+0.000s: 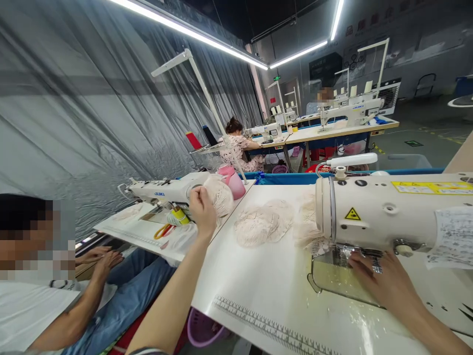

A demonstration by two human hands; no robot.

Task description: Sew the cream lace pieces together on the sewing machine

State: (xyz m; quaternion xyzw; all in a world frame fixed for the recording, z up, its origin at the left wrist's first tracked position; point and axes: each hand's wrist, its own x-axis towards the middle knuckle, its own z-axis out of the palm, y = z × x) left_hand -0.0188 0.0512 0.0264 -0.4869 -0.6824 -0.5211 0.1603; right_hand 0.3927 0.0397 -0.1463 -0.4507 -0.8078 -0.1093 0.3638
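Orange scissors [163, 230], pink basket [202, 329], yellow tape roll [180, 215], red thread cone [194, 140]

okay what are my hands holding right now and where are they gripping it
The left hand is raised in a closed fist; what it pinches, if anything, cannot be told. The right hand lies flat by the sewing machine needle, gripping nothing visible.

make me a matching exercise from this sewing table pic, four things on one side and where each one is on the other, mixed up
Things:
1. left hand
2. right hand
3. lace pieces
4. purple basket

Places:
A. under the table's near edge
B. flat on the plate beneath the sewing machine head
C. raised in a fist over the table's left edge
D. lying on the white table, left of the machine

Pairs: 1-C, 2-B, 3-D, 4-A
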